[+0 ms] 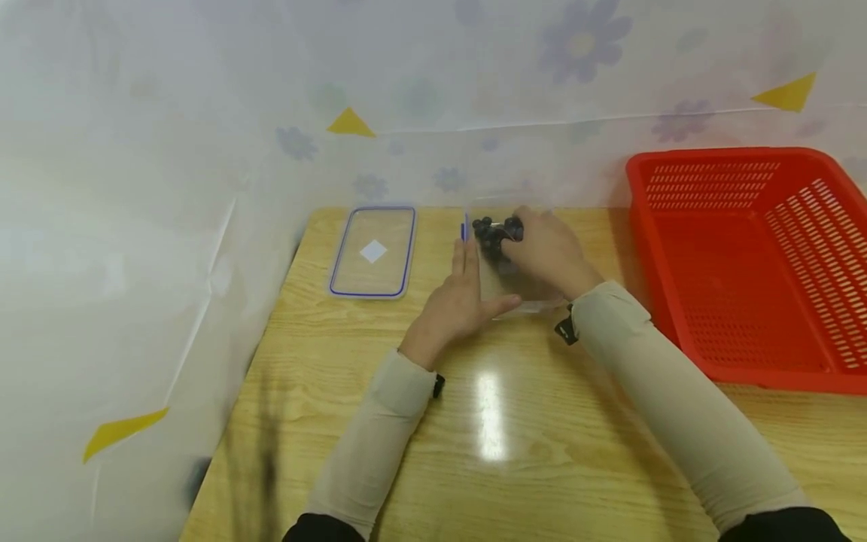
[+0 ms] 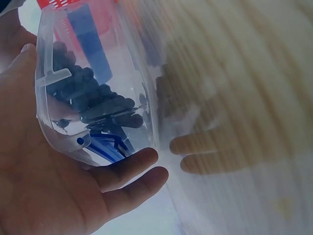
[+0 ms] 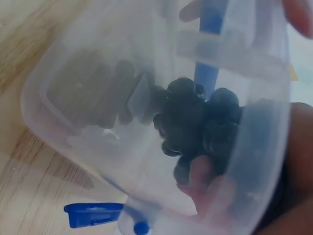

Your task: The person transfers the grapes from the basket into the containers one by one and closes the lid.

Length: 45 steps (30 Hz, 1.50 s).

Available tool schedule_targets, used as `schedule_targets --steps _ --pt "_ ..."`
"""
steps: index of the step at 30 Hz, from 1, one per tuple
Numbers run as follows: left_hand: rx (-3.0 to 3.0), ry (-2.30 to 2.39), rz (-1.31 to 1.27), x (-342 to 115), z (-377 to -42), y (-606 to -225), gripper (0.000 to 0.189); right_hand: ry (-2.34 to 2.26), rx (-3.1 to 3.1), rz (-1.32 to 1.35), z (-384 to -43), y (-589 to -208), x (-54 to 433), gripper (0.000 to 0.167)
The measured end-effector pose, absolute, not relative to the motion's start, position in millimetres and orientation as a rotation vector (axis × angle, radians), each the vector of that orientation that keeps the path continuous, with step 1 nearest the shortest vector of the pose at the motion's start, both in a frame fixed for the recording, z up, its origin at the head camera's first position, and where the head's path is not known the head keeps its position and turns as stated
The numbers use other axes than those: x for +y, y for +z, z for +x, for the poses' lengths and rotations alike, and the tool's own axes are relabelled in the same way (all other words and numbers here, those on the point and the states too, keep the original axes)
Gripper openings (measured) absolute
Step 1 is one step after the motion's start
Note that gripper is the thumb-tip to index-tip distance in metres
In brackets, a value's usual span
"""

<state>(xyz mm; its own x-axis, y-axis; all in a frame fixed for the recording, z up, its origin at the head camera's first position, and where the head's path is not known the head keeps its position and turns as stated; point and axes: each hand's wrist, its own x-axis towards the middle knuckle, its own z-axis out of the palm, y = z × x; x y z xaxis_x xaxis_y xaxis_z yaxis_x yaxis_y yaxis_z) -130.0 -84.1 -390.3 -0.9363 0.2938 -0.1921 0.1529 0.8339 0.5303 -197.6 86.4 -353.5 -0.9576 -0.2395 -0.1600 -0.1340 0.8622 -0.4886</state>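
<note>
My right hand holds grapes in the box beside my straight-fingered left hand, and I think moving them next needs care.

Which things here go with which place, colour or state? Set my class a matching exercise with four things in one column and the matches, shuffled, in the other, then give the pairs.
Column one
1. Basket
2. Lid
3. Grapes
4. Left hand

Column two
A. Gripped by the right hand
B. Fingers straight, at the side of the clear box
C. Red, at the right of the head view
D. Lying flat on the table, with a blue line around its edge

Right pairs: 1-C, 2-D, 3-A, 4-B
</note>
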Motion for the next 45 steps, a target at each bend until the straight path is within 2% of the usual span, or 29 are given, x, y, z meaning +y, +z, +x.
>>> schedule_targets --steps 9,13,17,20,27,30,33,38,45 --pt "2.759 0.739 0.343 -84 -131 -390 0.119 -0.606 2.827 -0.384 -195 -358 80 0.052" --pt "2.763 0.713 0.348 -84 -132 -390 0.120 -0.470 2.785 -0.446 -189 -357 75 0.060" --pt "2.751 0.701 0.337 -84 -133 -391 0.120 -0.367 2.713 -0.485 -183 -357 73 0.077" --pt "2.751 0.699 0.333 -83 -134 -390 0.121 -0.370 2.681 -0.506 -181 -355 75 0.083" --pt "2.748 0.699 0.342 -85 -133 -388 0.129 -0.513 2.717 -0.510 -181 -345 85 0.057" --pt "2.737 0.712 0.352 -86 -133 -389 0.132 -0.539 2.737 -0.535 -180 -340 87 0.051" --pt "2.736 0.714 0.372 -87 -133 -390 0.133 -0.512 2.707 -0.557 -178 -340 88 0.055" --pt "2.726 0.734 0.387 -88 -134 -391 0.133 -0.416 2.684 -0.583 -174 -347 86 0.070" --pt "2.718 0.741 0.387 -88 -134 -390 0.133 -0.263 2.770 -0.684 -170 -358 79 0.065"
